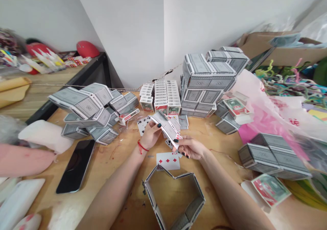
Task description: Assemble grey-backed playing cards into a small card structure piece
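Observation:
My left hand [150,135] pinches one end of a strip of joined playing cards [165,127], grey patterned backs facing up. At the strip's lower right end, my right hand [193,148] grips it between thumb and fingers. Beneath, a three of diamonds [168,161] lies face up on the wooden table, with other loose cards [143,124] behind, partly covered by the hands. Nearest to me stands a heart-shaped frame [174,175] folded from cards, hollow in the middle.
Stacked card structures stand at left [85,102] and back right [204,83]. Rows of card boxes [160,97] sit between them. A black phone [76,167] lies left. Right are more card blocks [273,155], opened card boxes [270,189] and pink plastic [265,100].

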Tool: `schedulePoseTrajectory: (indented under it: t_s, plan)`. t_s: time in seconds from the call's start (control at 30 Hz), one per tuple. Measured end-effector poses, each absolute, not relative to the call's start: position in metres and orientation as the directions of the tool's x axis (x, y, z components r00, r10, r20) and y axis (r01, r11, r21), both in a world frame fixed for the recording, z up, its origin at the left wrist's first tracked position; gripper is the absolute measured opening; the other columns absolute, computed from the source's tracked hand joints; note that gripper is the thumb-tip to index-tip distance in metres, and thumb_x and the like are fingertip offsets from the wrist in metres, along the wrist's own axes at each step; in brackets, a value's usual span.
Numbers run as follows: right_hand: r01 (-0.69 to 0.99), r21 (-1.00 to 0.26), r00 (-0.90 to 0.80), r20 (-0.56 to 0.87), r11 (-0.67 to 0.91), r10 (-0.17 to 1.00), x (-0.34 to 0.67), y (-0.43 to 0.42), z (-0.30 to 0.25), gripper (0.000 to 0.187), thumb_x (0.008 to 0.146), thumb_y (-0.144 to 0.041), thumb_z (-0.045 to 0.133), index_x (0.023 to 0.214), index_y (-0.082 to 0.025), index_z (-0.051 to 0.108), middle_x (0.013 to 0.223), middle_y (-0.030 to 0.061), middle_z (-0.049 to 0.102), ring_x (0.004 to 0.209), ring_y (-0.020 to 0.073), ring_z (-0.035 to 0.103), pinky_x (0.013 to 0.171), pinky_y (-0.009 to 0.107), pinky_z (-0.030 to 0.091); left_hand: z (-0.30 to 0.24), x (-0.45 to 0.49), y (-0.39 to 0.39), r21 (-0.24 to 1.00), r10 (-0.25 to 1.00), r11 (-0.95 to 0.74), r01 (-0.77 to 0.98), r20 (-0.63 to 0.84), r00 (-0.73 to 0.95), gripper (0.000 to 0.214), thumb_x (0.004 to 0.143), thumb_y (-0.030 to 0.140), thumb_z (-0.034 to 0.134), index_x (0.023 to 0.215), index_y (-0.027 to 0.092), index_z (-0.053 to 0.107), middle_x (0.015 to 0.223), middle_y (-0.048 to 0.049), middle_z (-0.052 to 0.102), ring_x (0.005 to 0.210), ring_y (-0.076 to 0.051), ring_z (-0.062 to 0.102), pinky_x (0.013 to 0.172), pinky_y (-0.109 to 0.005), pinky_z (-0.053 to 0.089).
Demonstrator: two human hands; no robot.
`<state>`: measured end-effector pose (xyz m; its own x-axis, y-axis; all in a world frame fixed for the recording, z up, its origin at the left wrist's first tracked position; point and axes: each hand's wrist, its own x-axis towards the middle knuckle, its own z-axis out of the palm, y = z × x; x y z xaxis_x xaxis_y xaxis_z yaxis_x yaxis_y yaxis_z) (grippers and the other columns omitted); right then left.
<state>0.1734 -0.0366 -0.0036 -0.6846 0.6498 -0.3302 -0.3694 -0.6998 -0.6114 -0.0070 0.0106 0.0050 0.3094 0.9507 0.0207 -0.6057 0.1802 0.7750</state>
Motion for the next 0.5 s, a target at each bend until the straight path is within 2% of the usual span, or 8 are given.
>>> schedulePoseTrajectory:
  t_s: [0.13,0.23,0.37,0.5]
  plan:
    - [-0.293,-0.654,-0.725,-0.324,-0.698,0.607,0.166,-0.04,-0.001,0.013,0.076,-0.019,0.057,0.075,-0.006,0.057,0.079,0.0154,0.07,0.044,0.009,0.061,0.034,0.011,0.045,0.013,-0.002,0.006,0.759,0.951,0.23,-0.609,-0.042,0.307,0.043,0.065,0.038,0.064,0.103,0.018,0.058,0.102,-0.0084,0.064,0.097,-0.025,0.058,0.083,-0.037,0.043]
    - [-0.217,-0.678,-0.757,-0.338,-0.702,0.56,0.159,-0.043,-0.001,0.018,0.076,-0.023,0.058,0.074,-0.005,0.056,0.084,0.0192,0.069,0.047,0.0112,0.063,0.036,0.014,0.048,0.019,0.003,0.006,0.711,0.96,0.246,-0.658,-0.085,0.268,0.052,0.069,0.051,0.056,0.108,0.018,0.054,0.095,-0.0088,0.065,0.095,-0.025,0.059,0.082,-0.039,0.043]
    - [-0.215,-0.695,-0.757,-0.325,-0.686,0.567,0.153,-0.046,-0.003,0.019,0.076,-0.026,0.059,0.075,-0.007,0.055,0.083,0.0186,0.069,0.049,0.0136,0.064,0.039,0.019,0.051,0.023,0.002,0.013,0.65,0.956,0.291,-0.702,-0.175,0.235,0.051,0.07,0.063,0.047,0.092,0.018,0.058,0.075,-0.006,0.065,0.084,-0.024,0.062,0.076,-0.039,0.046]
    - [-0.248,-0.714,-0.744,-0.292,-0.655,0.601,0.146,-0.049,-0.005,0.025,0.076,-0.03,0.059,0.074,-0.006,0.055,0.079,0.0186,0.07,0.049,0.0155,0.065,0.042,0.022,0.052,0.02,-0.006,0.023,0.614,0.913,0.405,-0.677,-0.314,0.261,0.053,0.068,0.068,0.046,0.071,0.016,0.057,0.061,-0.0065,0.061,0.071,-0.025,0.062,0.07,-0.041,0.047]
